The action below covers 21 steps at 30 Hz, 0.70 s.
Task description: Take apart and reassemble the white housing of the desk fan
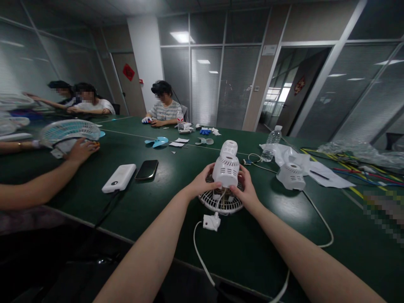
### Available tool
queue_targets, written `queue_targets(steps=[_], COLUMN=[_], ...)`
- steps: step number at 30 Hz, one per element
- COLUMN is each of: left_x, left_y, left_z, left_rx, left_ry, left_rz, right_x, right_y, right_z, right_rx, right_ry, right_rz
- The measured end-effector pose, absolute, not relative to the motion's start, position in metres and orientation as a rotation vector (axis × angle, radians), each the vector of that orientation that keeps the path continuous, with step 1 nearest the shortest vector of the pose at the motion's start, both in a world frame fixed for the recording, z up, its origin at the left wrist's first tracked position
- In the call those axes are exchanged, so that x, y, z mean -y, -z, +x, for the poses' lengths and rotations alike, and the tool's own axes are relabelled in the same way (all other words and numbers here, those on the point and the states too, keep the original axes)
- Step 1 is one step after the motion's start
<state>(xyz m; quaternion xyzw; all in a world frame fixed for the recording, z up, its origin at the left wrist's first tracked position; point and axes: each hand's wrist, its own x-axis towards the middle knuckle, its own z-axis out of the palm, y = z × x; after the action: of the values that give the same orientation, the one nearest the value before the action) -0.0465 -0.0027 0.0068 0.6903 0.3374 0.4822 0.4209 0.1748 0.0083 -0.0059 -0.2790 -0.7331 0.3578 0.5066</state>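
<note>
Between both hands is a white vented fan motor housing, with a smaller vented white piece just beyond it. My left hand grips the housing's left side, thumb at its near lower edge. My right hand closes on the right side in the same way. Beneath lies a white round fan grille, partly covered by the housing and hands. Wires and inner motor parts show under the housing's near edge. A small white block with a cord rests just in front of the grille.
Another white housing stands to the right, near a water bottle and paper. Leftward lie a phone, a white power bank and blue fan blades. A co-worker's hand holds a fan grille.
</note>
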Motion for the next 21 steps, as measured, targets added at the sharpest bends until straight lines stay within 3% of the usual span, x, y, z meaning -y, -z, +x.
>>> queue_targets(steps=[21], left_x=[0.015], left_y=[-0.022], left_z=[-0.050], left_rx=[-0.773], left_ry=[-1.074], left_rz=[1.733], right_x=[-0.001], right_y=[0.001], right_z=[0.177], right_rx=[1.846], right_ry=[-0.748], right_rz=[-0.593])
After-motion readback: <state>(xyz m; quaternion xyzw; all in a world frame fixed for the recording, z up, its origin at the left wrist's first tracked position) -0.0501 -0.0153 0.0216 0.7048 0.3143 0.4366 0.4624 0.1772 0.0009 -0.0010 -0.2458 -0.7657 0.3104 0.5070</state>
